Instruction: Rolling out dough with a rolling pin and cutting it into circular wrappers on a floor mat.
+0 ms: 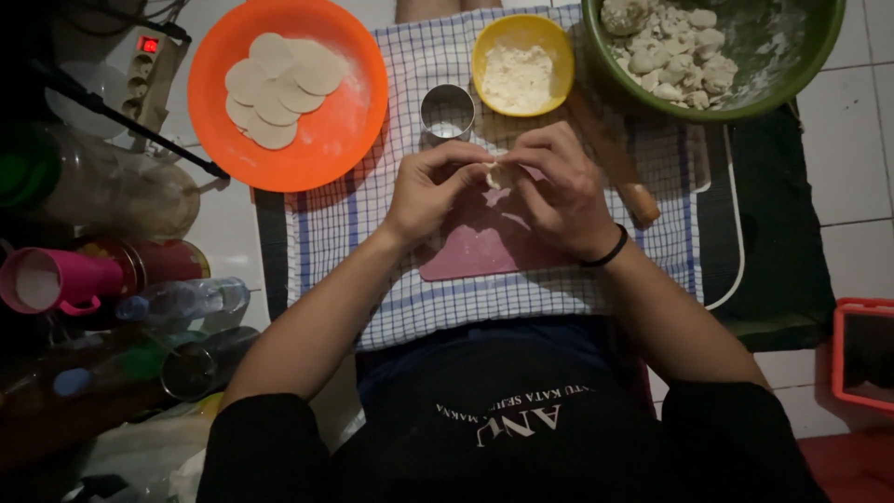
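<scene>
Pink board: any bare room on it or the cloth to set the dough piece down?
Pink board is bare below both hands. Checked cloth lies free between orange plate and left hand. Crowded at metal cup, yellow bowl, rolling pin.

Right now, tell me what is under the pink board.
The pink board lies on a blue-and-white checked cloth. Both hands, left hand and right hand, pinch a small piece of dough above it. The cloth beneath the board is hidden.

orange plate (349, 140), yellow bowl (484, 51), blue-checked cloth (335, 224).
</scene>
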